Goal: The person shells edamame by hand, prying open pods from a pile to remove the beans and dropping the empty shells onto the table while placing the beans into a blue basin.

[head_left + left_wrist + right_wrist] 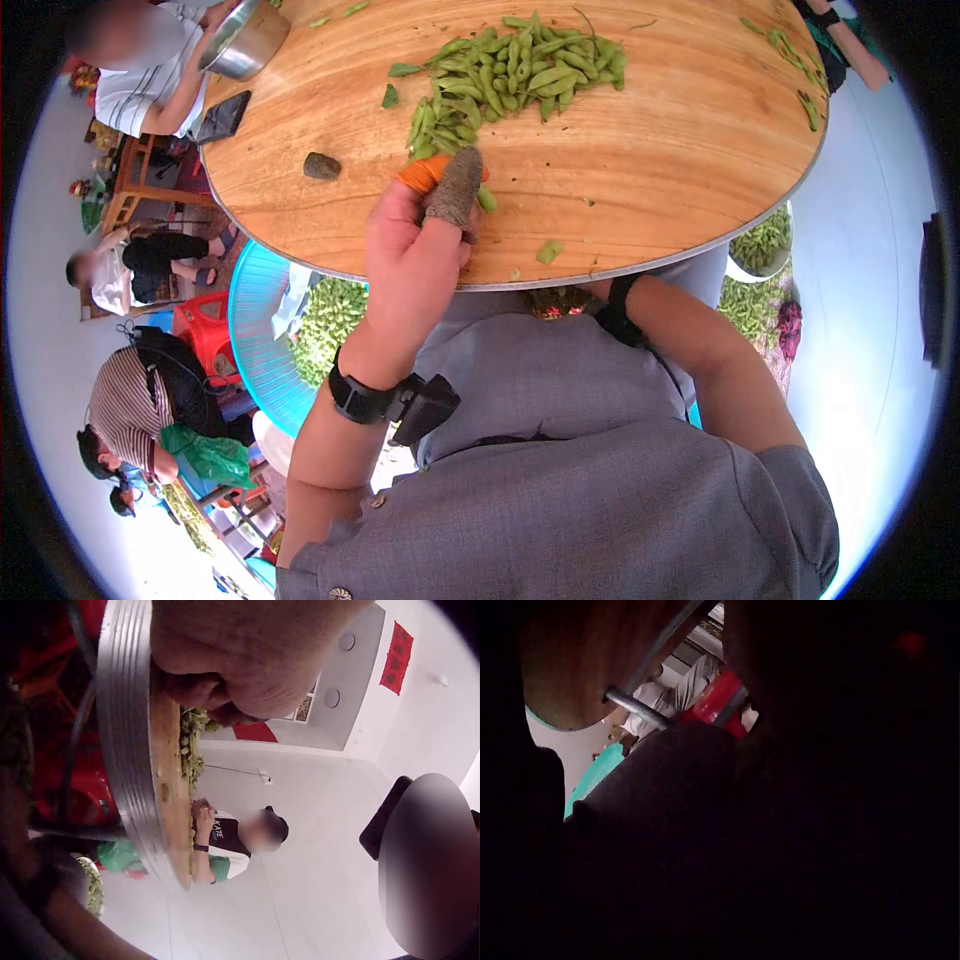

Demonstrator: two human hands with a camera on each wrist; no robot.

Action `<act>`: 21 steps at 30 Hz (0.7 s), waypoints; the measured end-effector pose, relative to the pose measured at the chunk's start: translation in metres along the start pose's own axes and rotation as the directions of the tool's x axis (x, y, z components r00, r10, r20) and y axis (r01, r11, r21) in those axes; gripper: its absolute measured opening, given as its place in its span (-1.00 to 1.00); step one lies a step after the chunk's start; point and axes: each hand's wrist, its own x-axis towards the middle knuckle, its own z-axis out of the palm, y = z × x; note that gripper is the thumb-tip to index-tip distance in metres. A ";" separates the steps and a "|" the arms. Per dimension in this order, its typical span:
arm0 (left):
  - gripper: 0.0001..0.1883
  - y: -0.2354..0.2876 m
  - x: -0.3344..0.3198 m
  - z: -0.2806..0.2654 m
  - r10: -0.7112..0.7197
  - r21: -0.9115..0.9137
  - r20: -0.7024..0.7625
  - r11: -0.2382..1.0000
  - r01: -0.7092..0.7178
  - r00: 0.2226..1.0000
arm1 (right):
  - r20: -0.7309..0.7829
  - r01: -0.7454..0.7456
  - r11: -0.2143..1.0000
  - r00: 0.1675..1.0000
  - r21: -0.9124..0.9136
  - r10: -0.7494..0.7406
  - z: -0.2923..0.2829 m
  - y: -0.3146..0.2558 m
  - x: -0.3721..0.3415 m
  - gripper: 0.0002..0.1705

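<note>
My left hand [415, 255] is over the near part of the round wooden table [640, 190]. Its thumb wears a grey-brown knitted finger cover [457, 190], and an orange cover [424, 173] is on the finger beside it. A green soybean pod [487, 198] sticks out beside the thumb, pinched in the fingers. Just beyond the fingertips lies a heap of soybean pods [520, 70]. In the left wrist view the left hand [255, 652] looms over the table edge. My right hand [597, 288] is at my lap, mostly hidden under the table edge; the right wrist view is nearly black.
A loose finger cover [321, 166] and a phone [224, 117] lie on the table's left side. A blue basket [243, 330] of shelled beans stands below left, a white bucket [787, 265] of pods at right. Across the table a person holds a metal pot [246, 42].
</note>
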 end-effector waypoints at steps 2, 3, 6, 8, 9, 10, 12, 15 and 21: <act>-0.85 0.000 0.000 -0.001 -0.003 -0.007 0.007 1.000 0.003 1.000 | -0.009 0.005 1.000 1.000 -0.022 -0.006 0.004 0.002 -0.003 -0.50; -0.85 -0.001 0.000 -0.001 -0.007 -0.015 0.016 1.000 0.007 1.000 | -0.015 0.008 0.999 1.000 -0.034 -0.008 0.006 0.003 0.001 -0.50; -0.84 -0.003 0.000 -0.003 0.004 -0.009 0.025 1.000 -0.004 1.000 | -0.037 0.005 0.997 0.999 -0.076 -0.008 0.010 0.004 -0.002 -0.50; -0.84 -0.002 -0.001 -0.002 -0.010 -0.011 0.014 1.000 0.010 1.000 | -0.056 -0.007 0.994 0.998 -0.107 0.001 0.023 -0.011 0.006 -0.50; -0.83 -0.001 -0.002 -0.001 -0.024 -0.011 -0.005 1.000 0.024 1.000 | -0.065 -0.013 0.992 0.998 -0.122 0.005 0.027 -0.014 0.015 -0.50; -0.83 -0.002 -0.002 -0.002 -0.024 -0.012 0.001 1.000 0.024 1.000 | -0.074 -0.019 0.991 0.997 -0.136 0.009 0.029 -0.015 0.015 -0.50; -0.82 -0.004 -0.002 -0.003 0.003 -0.063 -0.003 0.998 -0.004 1.000 | -0.091 -0.027 0.986 0.996 -0.163 0.012 0.016 0.012 -0.024 -0.50; -0.82 -0.004 -0.003 -0.006 0.026 -0.074 0.030 0.997 -0.024 0.999 | -0.106 -0.031 0.979 0.994 -0.202 0.009 0.010 0.032 -0.045 -0.50; -0.80 -0.004 -0.004 -0.004 0.022 -0.002 0.027 1.000 -0.022 0.999 | -0.100 0.003 0.965 0.995 -0.262 -0.030 0.017 0.050 -0.043 -0.50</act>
